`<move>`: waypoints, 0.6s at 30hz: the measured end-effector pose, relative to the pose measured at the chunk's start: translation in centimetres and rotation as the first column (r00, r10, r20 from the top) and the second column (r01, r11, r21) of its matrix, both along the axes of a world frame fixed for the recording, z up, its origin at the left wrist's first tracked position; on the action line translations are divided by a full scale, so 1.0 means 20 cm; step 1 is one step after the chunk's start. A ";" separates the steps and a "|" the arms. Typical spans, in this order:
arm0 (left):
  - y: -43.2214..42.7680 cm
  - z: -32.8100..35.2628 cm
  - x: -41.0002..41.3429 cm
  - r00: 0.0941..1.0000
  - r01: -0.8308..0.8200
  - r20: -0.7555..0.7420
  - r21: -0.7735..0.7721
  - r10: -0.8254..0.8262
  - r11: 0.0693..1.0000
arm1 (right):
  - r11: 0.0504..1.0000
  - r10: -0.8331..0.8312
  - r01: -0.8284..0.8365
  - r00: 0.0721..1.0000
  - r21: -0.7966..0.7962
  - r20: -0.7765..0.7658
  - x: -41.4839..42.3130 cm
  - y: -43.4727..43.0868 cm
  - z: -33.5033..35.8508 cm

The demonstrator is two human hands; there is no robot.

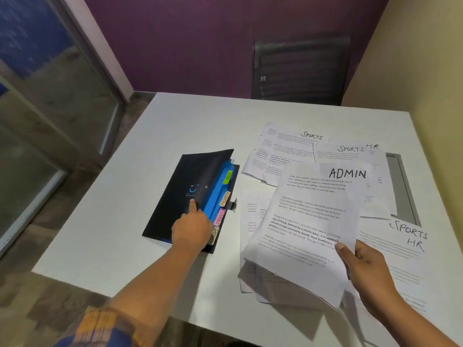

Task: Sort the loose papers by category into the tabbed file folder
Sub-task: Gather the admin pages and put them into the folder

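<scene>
A dark file folder (175,194) lies on the white table (155,136), its cover slightly raised over blue dividers (218,194). Tabs along its right edge read HR, ADMIN (224,198) and FINANCE. My left hand (191,230) rests on the folder near its front, forefinger stretched out on the cover, other fingers curled at the divider edge. My right hand (365,269) pinches the lower right corner of a sheet headed ADMIN (308,221) and holds it lifted above other papers. Loose sheets marked SPORTS (283,149) and HR (375,159) lie behind it.
A dark chair (300,68) stands behind the table's far edge against a purple wall. A cream wall runs along the right. A sheet marked SPORTS HR (400,249) lies at the right by my right hand. A glass partition is on the left.
</scene>
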State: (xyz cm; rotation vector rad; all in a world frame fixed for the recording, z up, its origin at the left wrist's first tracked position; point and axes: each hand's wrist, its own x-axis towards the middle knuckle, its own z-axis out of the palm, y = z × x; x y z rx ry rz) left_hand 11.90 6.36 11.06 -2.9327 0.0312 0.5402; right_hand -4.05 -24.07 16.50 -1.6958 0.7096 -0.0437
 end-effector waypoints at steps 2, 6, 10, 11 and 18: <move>0.02 0.02 -0.01 0.999 -0.002 0.042 0.010 0.001 1.000 | 1.000 0.008 -0.008 1.000 -0.003 0.017 0.01 -0.01 0.01; 0.03 0.03 -0.04 0.999 0.011 0.047 -0.025 -0.009 1.000 | 1.000 0.028 -0.028 0.999 0.006 0.027 0.02 -0.01 0.03; 0.06 0.05 -0.04 0.996 0.044 0.078 -0.065 -0.039 0.997 | 0.999 -0.006 0.005 0.999 0.034 0.031 0.05 0.03 0.05; 0.08 0.05 -0.04 0.995 0.056 0.082 -0.093 -0.049 0.994 | 0.999 -0.013 0.012 0.999 0.045 0.034 0.06 0.05 0.05; 0.19 0.06 -0.05 0.991 0.133 0.029 -0.274 -0.130 0.953 | 0.998 0.036 -0.040 0.997 0.052 0.070 0.24 0.26 0.07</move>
